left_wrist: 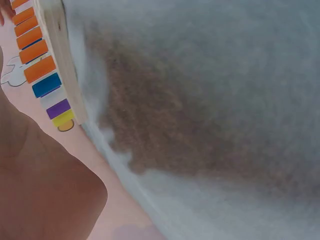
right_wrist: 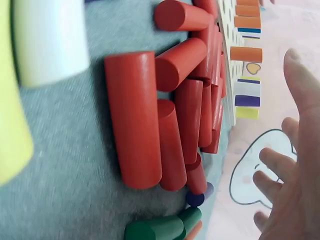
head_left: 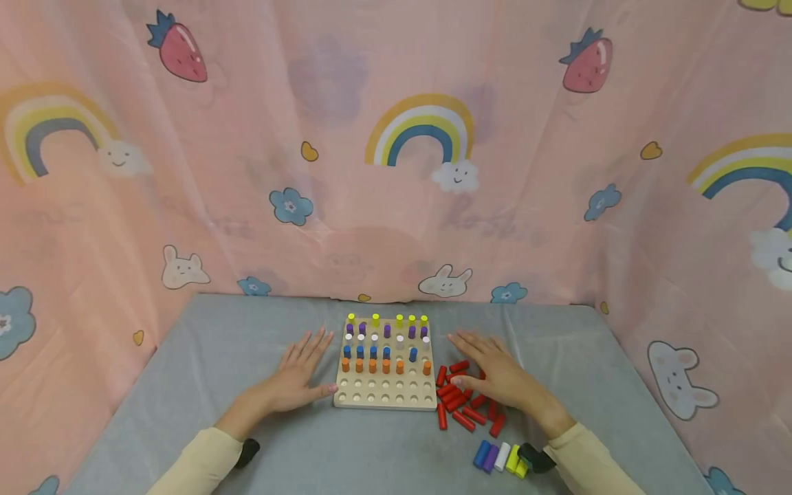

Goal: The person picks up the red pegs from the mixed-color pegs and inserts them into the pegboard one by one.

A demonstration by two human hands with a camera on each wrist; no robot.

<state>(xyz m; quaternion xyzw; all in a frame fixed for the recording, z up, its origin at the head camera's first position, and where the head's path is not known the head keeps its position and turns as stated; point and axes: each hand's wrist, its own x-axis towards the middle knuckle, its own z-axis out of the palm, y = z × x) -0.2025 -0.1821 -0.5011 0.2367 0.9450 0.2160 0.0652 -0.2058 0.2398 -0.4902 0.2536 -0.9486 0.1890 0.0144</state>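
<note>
A wooden pegboard (head_left: 385, 404) lies in the middle of the table, with rows of yellow, purple, white, blue and orange pegs (head_left: 372, 366) standing in it. Round holes show along its front two rows. My left hand (head_left: 295, 379) is spread flat at the board's left side, thumb tip right at its front left corner. On the other side, my right hand (head_left: 500, 375) stretches out with fingers spread, its thumb over a pile of loose red pegs (head_left: 463, 421). Neither hand holds anything. Green pegs (right_wrist: 155, 229) lie beyond the red ones in the right wrist view.
Near the right wrist, a short row of loose blue, purple, white and yellow pegs (head_left: 502, 456) lies on the grey tablecloth (head_left: 346, 454). Dark wrist cameras sit under both wrists. A pink printed curtain (head_left: 396, 227) hangs behind the table and along both sides.
</note>
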